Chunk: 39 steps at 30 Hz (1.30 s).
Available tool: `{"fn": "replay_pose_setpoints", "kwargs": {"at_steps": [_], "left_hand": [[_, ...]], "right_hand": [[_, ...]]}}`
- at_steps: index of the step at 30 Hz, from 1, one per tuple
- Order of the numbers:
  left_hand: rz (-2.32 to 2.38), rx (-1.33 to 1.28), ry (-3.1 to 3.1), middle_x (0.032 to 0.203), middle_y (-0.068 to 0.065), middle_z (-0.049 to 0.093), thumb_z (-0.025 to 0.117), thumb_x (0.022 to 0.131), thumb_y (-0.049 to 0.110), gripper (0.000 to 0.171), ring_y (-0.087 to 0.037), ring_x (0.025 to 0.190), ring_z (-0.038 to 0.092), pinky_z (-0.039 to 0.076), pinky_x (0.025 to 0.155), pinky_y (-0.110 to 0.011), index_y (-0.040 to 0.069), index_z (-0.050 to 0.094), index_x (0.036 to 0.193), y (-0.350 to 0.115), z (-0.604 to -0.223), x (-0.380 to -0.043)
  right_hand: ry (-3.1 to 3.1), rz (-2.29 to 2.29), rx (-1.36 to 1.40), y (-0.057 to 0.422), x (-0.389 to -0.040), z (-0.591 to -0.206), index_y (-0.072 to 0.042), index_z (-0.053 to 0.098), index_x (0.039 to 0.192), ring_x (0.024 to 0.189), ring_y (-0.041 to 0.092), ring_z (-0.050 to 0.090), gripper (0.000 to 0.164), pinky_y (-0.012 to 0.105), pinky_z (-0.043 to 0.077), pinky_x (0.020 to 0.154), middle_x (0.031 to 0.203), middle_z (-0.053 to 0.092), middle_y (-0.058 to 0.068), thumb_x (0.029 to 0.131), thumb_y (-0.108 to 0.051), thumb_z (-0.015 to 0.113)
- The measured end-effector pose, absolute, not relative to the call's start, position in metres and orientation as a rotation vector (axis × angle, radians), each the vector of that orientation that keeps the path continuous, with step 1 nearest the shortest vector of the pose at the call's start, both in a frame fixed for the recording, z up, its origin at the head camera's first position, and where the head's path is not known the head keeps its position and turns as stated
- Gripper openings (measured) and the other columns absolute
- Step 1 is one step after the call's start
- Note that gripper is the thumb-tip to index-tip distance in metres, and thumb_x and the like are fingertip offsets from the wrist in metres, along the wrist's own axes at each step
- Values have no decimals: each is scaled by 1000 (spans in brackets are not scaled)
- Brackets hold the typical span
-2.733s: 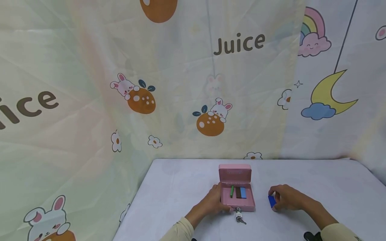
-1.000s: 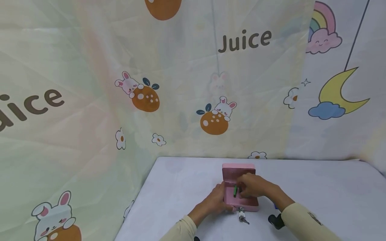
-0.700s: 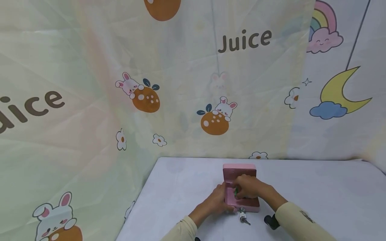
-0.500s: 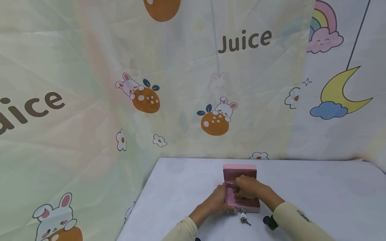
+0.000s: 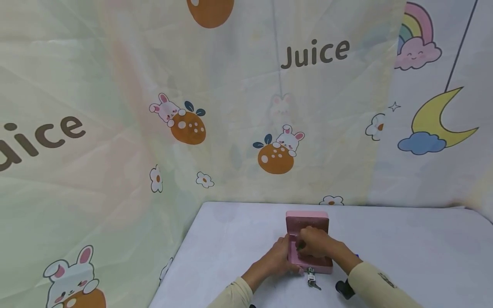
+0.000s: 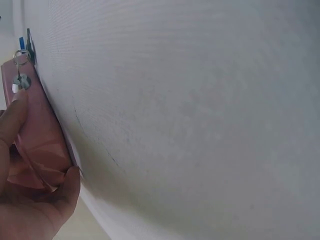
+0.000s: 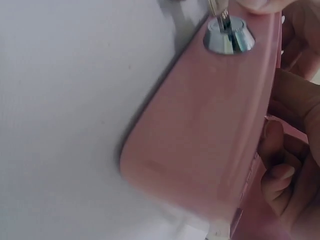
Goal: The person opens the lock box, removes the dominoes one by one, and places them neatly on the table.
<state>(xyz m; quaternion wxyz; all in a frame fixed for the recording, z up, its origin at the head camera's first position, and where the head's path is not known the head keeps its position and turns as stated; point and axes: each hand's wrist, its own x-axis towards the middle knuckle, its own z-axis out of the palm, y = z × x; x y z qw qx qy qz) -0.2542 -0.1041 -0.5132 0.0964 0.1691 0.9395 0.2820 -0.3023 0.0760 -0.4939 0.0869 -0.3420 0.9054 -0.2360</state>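
Observation:
A small pink cash box point(image 5: 322, 268) stands on the table with its lid point(image 5: 307, 214) raised. My left hand point(image 5: 275, 256) grips its left side, the thumb at the front wall near the lock point(image 7: 229, 36), where a key and ring point(image 5: 312, 278) hang. My right hand point(image 5: 316, 241) reaches inside the box with its fingers point(image 7: 275, 142) curled low over the floor. Something dark shows between thumb and forefinger; I cannot tell whether it is a held thing or shadow. The hand covers the inside of the box. Behind the right wrist peeks a blue block point(image 5: 357, 256).
A white-covered table point(image 5: 239, 226) carries the box. Fabric printed with rabbits and oranges point(image 5: 275, 159) hangs behind and at the left. A black device point(image 5: 344, 289) sits under the right wrist.
The right hand has left the blue block on the table, gone into the box and shifted left over the green stick, now out of sight. The left hand keeps its grip on the box.

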Motion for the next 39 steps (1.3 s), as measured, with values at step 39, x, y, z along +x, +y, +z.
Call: {"fn": "replay_pose_setpoints", "kwargs": {"at_steps": [39], "left_hand": [[864, 447, 2761, 127, 1, 52, 90, 73, 37, 98, -8, 114, 50, 47, 103, -29, 18, 32, 149, -105, -514, -256]], "right_hand": [[2688, -677, -1128, 65, -292, -499, -12, 69, 102, 68, 5, 52, 35, 21, 49, 64, 78, 63, -7, 74, -17, 89]]}}
